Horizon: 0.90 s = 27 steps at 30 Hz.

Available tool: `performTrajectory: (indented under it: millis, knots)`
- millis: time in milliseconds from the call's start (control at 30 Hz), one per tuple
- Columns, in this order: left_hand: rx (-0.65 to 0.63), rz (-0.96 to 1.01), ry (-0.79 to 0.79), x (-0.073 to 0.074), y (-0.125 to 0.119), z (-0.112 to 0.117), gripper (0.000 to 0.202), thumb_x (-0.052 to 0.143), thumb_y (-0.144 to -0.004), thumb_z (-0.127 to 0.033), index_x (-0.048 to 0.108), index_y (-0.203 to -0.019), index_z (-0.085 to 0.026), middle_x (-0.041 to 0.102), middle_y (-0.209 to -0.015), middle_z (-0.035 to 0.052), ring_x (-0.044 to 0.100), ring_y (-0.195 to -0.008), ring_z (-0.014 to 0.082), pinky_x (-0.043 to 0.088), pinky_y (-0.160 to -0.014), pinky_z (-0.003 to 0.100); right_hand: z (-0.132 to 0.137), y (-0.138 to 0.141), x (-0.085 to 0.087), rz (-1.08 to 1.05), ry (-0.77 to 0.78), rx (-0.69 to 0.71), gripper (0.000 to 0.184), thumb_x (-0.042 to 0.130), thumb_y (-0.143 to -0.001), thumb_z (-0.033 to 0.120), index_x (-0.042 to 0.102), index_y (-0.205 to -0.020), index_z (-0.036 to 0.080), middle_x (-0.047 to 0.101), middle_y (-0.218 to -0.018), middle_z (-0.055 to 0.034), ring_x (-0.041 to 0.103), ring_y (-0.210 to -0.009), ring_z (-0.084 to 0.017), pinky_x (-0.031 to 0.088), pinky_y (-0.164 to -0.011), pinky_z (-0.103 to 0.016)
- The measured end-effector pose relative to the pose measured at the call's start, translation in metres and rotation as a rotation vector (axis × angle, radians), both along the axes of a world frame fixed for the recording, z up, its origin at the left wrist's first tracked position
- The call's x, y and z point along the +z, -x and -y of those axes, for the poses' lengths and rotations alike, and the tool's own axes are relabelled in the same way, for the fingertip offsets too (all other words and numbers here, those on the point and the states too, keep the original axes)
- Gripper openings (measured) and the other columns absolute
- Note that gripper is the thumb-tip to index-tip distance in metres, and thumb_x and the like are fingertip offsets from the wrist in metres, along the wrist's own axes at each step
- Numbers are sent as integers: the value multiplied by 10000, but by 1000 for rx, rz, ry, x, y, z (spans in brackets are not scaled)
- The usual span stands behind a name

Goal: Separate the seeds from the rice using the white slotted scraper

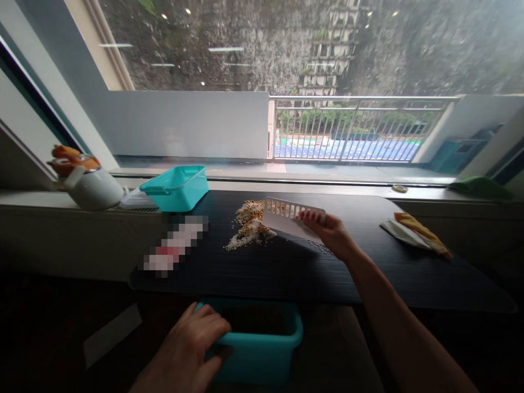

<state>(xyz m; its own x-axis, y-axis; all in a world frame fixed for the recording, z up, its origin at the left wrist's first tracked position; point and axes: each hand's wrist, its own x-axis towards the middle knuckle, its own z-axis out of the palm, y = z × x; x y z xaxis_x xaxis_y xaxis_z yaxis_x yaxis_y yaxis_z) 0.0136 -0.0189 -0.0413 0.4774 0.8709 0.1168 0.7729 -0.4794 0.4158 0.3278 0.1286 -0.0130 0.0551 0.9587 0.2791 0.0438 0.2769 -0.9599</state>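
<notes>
Granular heap (249, 228), white-yellow; right grip (333, 233) holds flat slotted board (289, 222); left grip (200, 334) clasps smooth tub (262, 355).

Grains (249, 221) lie on the table (303, 275) (bin (257, 357) before it).

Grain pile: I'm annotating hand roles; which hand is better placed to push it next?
Probably the right hand: it holds the slotted white board at the grain pile, while the left hand grips the near teal bin.

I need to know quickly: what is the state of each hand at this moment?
Left hand: closed on the rim of the turquoise bin.
Right hand: closed, holding the white slotted panel.
</notes>
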Motion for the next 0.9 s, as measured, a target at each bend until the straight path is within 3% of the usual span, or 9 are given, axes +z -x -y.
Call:
performTrajectory:
  millis: [267,533,900]
  knots:
    - [-4,-56,63,7,-2,0,180,566,-741,-57,621,-782,-224,649,-805,-31,594,-819,182,399,-835,333,7,2,-4,-19,28,75,369,797,-649,500,759,-850,193,767,-871,-45,709,-846,-238,549,-896,-463]
    - [4,-48,57,5,-3,1,182,579,-739,-51,623,-787,-221,647,-801,-35,595,-833,183,375,-906,367,19,2,0,24,59,100,365,789,-653,521,763,-829,202,768,-860,-46,709,-825,-231,567,-861,-436]
    - [25,-74,131,12,-8,2,144,594,-742,-64,627,-785,-197,644,-822,-12,576,-853,192,375,-853,364,37,-20,3,18,76,8,350,810,-646,492,778,-886,239,775,-922,-34,713,-888,-261,546,-911,-455]
